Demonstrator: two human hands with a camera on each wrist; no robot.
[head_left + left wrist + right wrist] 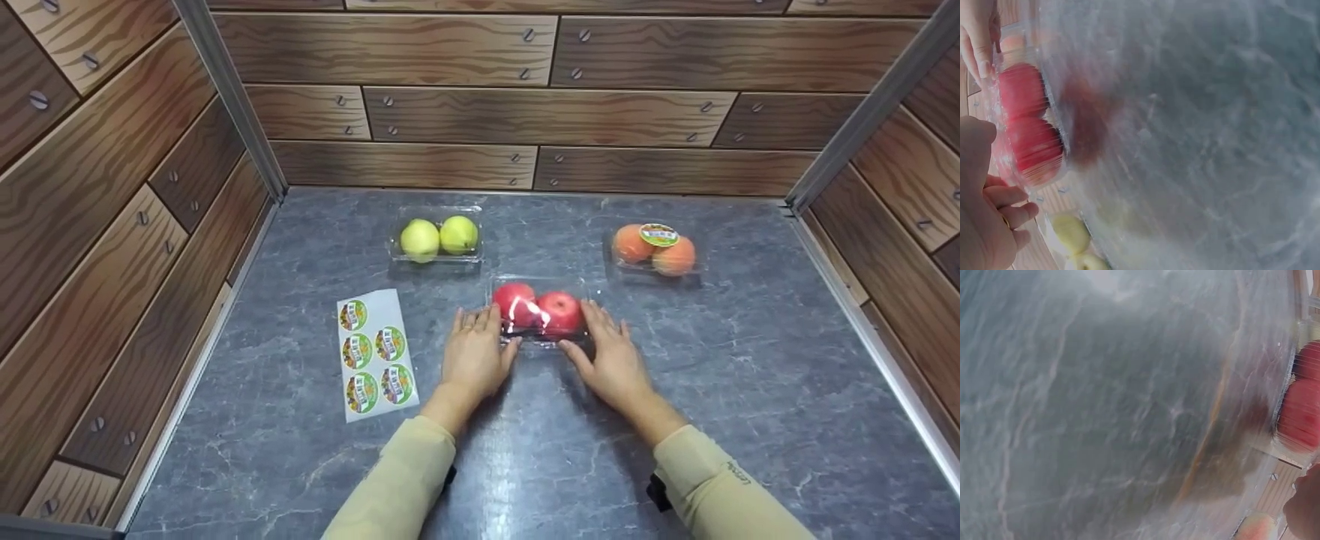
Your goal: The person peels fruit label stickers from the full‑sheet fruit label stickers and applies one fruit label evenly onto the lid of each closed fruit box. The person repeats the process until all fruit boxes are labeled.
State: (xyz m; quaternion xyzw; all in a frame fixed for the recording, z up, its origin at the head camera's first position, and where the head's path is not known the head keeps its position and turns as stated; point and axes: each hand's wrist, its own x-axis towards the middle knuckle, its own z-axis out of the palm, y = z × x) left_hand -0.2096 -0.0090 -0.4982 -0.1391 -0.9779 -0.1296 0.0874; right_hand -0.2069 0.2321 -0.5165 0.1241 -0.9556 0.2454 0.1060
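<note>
A clear plastic box with two red apples (538, 311) stands on the grey marble-look tabletop (525, 450) near its middle. My left hand (476, 337) lies against the box's left side, fingers straight along it and thumb near the front corner. On the right side my right hand (607, 345) touches the box the same way. In the left wrist view the red apples box (1027, 124) sits between my left hand (982, 208) and my right hand's fingertips (977, 39). The right wrist view is blurred, with the red apples (1303, 405) at its right edge.
A clear box of two green apples (437, 236) stands at the back left. Another box with orange fruit and a round sticker (654, 249) is at the back right. A sheet of round stickers (375, 352) lies left of my left hand. Wood-pattern walls enclose three sides.
</note>
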